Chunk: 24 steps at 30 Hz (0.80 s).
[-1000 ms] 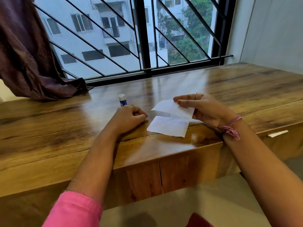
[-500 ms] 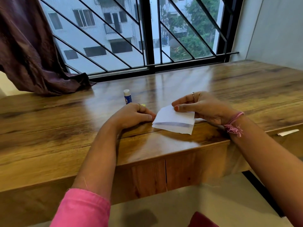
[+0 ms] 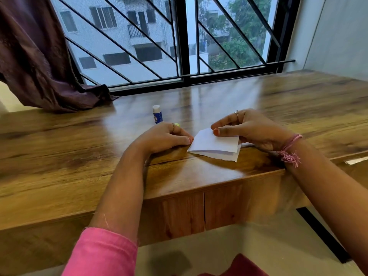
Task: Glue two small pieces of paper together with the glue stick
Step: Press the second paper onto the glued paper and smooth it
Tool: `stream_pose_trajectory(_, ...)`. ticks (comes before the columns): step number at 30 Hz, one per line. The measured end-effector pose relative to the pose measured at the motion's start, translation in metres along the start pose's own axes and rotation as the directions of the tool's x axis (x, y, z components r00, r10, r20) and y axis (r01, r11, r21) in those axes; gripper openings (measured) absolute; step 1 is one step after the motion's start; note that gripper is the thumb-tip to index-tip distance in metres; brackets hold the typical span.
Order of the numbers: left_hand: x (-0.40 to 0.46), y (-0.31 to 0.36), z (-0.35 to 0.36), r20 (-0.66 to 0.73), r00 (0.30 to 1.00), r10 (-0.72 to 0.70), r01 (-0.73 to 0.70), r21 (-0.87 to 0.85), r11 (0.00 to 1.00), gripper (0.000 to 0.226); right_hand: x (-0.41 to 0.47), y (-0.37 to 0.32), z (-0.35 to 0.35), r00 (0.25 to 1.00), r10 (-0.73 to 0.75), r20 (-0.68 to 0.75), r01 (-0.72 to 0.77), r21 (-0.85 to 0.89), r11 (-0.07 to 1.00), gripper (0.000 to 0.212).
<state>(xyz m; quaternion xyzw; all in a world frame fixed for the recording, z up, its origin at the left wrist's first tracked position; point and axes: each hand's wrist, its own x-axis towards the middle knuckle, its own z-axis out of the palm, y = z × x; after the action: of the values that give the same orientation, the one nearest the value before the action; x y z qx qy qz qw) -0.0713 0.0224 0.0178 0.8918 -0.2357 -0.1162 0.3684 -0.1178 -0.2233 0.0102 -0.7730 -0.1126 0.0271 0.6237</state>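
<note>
While right hand (image 3: 251, 132) pinches top paper (image 3: 215, 141); left hand (image 3: 165, 137) fisted | glue stick (image 3: 157, 114) upright

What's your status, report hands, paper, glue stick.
Left hand closed, fist resting on desk. Right hand lowering top paper onto bottom piece. Glue stick upright behind. Nothing obstructing.

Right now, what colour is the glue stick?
The glue stick has a white cap and a blue body, seen in the head view.
</note>
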Motion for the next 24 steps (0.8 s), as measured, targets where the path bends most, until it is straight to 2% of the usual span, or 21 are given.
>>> stream_pose_trajectory(12,0.0000,-0.0009,0.0004,-0.007,1.000,-0.004,0.004,0.002,1.000,0.010,-0.0021,0.0000,0.0015,1.000,0.005,0.020,-0.004,-0.011,1.000,0.032)
stream_pose_trajectory(20,-0.0004,0.0001,0.0006,-0.027,1.000,-0.013,0.013,-0.007,1.000,0.008,-0.0040,-0.0011,0.0013,1.000,0.011,0.022,-0.010,-0.049,0.999,0.044)
stream_pose_trajectory(24,0.0002,0.0006,0.0008,-0.030,0.999,-0.012,0.012,0.003,1.000,0.009,-0.0050,-0.0024,0.0024,0.999,0.028,0.024,-0.026,-0.060,0.998,0.041)
